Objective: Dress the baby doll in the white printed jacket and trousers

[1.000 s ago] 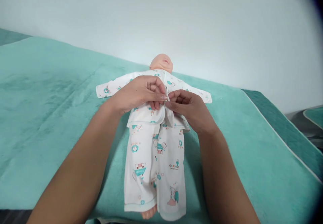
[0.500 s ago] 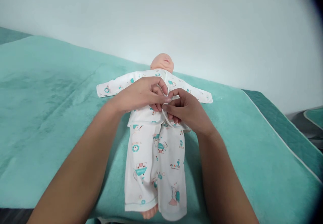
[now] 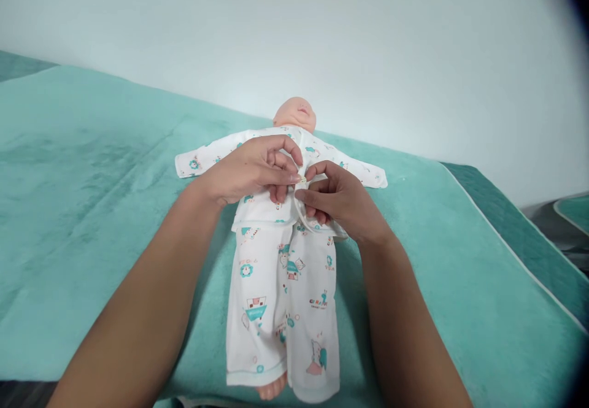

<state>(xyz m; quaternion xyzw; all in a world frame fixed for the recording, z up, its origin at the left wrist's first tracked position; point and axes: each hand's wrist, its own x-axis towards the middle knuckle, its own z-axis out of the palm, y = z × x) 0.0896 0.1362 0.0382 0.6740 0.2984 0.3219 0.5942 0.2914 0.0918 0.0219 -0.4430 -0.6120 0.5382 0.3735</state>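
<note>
A baby doll (image 3: 295,114) lies on its back on a teal blanket (image 3: 92,211), dressed in a white printed shirt (image 3: 264,208) and matching trousers (image 3: 283,310). My left hand (image 3: 251,172) pinches the left front edge of the shirt over the doll's chest. My right hand (image 3: 338,202) pinches the right front edge. Thumbs and forefingers meet at a small snap (image 3: 302,180) at mid-chest. Both sleeves lie spread out to the sides. One bare foot (image 3: 272,388) shows under the trouser hem.
A pale wall (image 3: 322,40) rises just behind the doll's head. The blanket's white-piped right edge (image 3: 515,254) drops to a darker quilted layer (image 3: 519,236). Another teal corner (image 3: 573,210) shows at far right.
My right hand has shifted slightly up and left, its fingers curling in closer. The two shirt edges are now pressed together at the snap. The doll has not moved.
</note>
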